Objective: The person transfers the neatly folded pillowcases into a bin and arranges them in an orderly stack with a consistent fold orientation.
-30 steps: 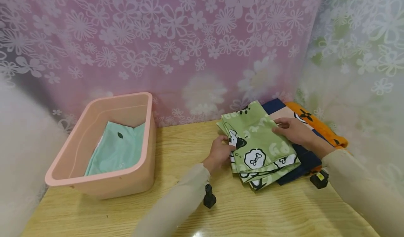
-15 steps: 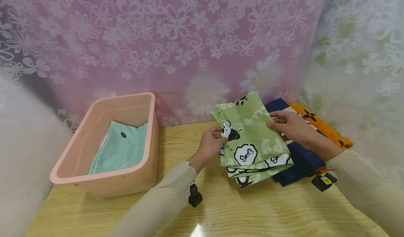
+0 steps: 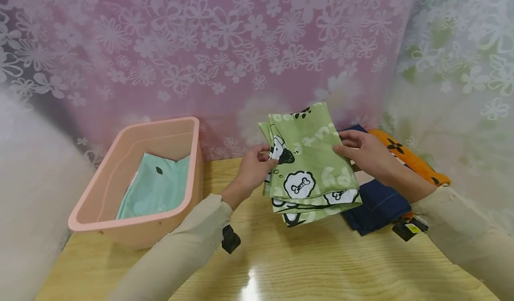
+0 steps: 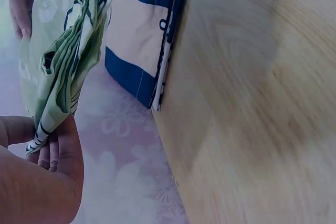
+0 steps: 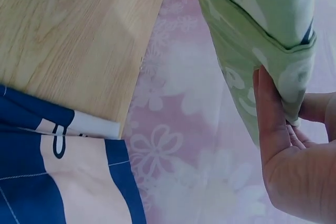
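A folded green cloth (image 3: 311,158) with white lettering, a bone badge and a cartoon dog hangs above the table between both hands. My left hand (image 3: 250,167) pinches its left edge, thumb in front and fingers behind. On the opposite edge my right hand (image 3: 367,156) pinches it the same way. Several folded layers of the green cloth (image 4: 65,69) show in the left wrist view. The right wrist view has the right hand (image 5: 294,150) gripping the cloth's side, clear of the navy and peach folded cloth (image 5: 86,182) below.
A pink plastic tub (image 3: 194,167) stands at the left with a folded mint cloth (image 3: 158,187) inside. At the right, a navy folded cloth (image 3: 379,205) lies by an orange cloth (image 3: 395,147). A pink flowered curtain (image 3: 225,69) hangs behind the wooden table (image 3: 305,265).
Both hands have lifted the green cloth off the pile and carried it up and to the left. More of the navy cloth beneath shows now.
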Demonstrator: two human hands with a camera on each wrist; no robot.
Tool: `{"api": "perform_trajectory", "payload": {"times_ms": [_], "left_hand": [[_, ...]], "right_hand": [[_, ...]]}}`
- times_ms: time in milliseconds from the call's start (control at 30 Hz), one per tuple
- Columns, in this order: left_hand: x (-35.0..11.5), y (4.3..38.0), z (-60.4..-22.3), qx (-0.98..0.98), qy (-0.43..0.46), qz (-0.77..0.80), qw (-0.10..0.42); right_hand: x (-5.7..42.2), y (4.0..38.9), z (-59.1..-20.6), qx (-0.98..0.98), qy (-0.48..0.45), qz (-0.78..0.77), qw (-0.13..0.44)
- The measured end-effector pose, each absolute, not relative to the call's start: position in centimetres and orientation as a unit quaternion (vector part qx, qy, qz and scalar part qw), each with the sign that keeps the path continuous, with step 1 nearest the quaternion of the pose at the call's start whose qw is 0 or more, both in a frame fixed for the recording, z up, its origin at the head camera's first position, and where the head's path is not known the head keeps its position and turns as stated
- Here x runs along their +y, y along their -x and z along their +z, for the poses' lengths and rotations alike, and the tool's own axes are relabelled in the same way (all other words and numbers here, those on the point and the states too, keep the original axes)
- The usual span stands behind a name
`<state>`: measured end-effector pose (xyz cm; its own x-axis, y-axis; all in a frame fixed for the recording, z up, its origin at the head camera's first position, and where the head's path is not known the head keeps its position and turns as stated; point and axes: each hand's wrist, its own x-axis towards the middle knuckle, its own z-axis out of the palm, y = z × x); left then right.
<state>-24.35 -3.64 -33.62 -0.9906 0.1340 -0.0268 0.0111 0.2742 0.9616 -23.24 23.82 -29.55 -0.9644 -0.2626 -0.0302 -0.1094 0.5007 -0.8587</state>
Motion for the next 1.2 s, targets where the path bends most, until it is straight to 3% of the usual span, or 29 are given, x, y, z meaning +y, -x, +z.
{"api": "perform_trajectory", "payload": {"times_ms": [700, 1200], "left_hand": [[-8.3, 24.3, -28.9, 0.822, -0.045, 0.566, 0.042], [-13.0, 25.3, -26.1, 0.833, -0.053, 0.543, 0.094]], "right_hand": [[20.4, 23.8, -27.8, 0.837, 0.124, -0.522, 0.104], [16.4, 25.2, -26.5, 0.812, 0.138, -0.555, 0.12]]}}
